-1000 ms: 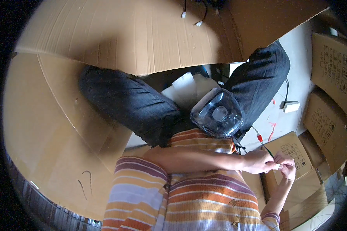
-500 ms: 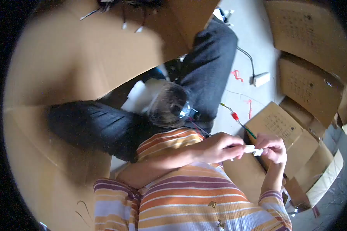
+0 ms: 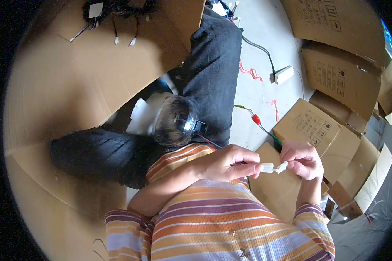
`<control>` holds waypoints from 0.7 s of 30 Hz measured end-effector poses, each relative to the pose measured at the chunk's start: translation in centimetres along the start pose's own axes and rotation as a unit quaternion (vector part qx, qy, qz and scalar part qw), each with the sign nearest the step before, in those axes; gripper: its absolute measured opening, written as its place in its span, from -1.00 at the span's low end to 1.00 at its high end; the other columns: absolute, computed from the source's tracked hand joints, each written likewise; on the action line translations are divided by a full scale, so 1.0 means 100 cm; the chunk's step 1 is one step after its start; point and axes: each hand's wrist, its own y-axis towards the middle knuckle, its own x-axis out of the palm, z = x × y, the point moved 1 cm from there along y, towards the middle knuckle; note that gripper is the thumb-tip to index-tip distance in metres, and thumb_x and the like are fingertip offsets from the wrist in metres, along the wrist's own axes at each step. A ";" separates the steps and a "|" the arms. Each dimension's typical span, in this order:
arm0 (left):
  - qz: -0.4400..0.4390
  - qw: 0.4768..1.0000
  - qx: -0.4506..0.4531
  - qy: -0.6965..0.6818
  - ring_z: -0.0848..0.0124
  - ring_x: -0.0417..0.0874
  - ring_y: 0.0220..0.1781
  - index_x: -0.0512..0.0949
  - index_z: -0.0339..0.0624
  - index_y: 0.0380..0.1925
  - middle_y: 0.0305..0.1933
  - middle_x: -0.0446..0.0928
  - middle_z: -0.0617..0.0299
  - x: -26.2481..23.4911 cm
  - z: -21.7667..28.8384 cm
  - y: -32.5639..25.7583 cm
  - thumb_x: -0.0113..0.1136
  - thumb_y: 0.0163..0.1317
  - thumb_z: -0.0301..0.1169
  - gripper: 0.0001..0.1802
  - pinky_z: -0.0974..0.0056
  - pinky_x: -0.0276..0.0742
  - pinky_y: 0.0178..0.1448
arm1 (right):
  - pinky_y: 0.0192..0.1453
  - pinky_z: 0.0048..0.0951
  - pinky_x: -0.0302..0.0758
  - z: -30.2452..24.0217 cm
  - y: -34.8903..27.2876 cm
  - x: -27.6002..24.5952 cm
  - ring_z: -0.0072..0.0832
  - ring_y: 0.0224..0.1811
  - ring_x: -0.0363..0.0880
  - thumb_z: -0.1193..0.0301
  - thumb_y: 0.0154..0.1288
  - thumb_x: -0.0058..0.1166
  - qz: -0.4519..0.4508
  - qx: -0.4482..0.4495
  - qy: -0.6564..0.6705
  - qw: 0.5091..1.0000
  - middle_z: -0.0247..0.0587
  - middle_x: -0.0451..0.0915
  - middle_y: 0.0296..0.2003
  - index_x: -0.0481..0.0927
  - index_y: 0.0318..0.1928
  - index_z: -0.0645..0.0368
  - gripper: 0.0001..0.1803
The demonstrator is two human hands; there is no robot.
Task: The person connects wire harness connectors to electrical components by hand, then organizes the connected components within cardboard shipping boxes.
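Note:
My left hand pinches a white plastic connector between thumb and fingers. Facing it, my right hand grips a smaller white connector, tilted. The two ends meet or nearly meet; whether they are joined I cannot tell. A clear, rounded plastic housing with a dark part inside rests in my lap, and a thin wire runs from it toward my left hand. Beyond my right hand, a green lead with a red sleeve reaches up to the hand; its end is hidden there.
A large cardboard sheet covers the left side, with black cables with white plugs at its top. Cardboard boxes stand at the right. A white power adapter with a cable and red string lie on the floor.
The view has shifted, so surroundings sit further left. My hands stay close together; the connector in my right hand is now tilted upward, and the left one shows more clearly.

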 end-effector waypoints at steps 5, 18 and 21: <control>-0.005 1.000 0.008 0.027 0.66 0.24 -0.68 0.41 -0.26 -0.60 -0.71 0.29 0.36 -0.001 -0.002 -0.004 -0.08 0.13 -0.32 -0.75 0.49 0.13 -0.62 | -0.54 -0.42 0.23 -0.002 0.002 0.002 -0.34 -0.61 0.33 0.53 -0.05 -0.09 -0.008 0.010 -0.008 1.000 -0.19 0.38 -0.65 0.41 -0.60 0.31 -0.90; 0.026 0.981 0.062 0.184 0.28 0.37 -0.66 0.41 -0.25 -0.63 -0.68 0.35 0.14 -0.002 0.012 0.000 0.01 0.04 -0.37 -0.81 0.31 0.22 -0.56 | -0.59 -0.40 0.22 -0.007 0.007 0.015 -0.30 -0.66 0.30 0.52 -0.11 -0.10 -0.039 0.022 -0.100 0.994 -0.18 0.33 -0.72 0.37 -0.67 0.29 -0.89; 0.051 0.972 0.055 0.225 0.24 0.39 -0.63 0.40 -0.24 -0.63 -0.68 0.35 0.11 0.001 0.015 -0.001 0.02 0.02 -0.38 -0.83 0.28 0.23 -0.55 | -0.55 -0.38 0.25 -0.010 0.006 0.018 -0.27 -0.64 0.31 0.53 -0.11 -0.12 -0.044 0.024 -0.113 0.992 -0.17 0.33 -0.71 0.36 -0.66 0.28 -0.90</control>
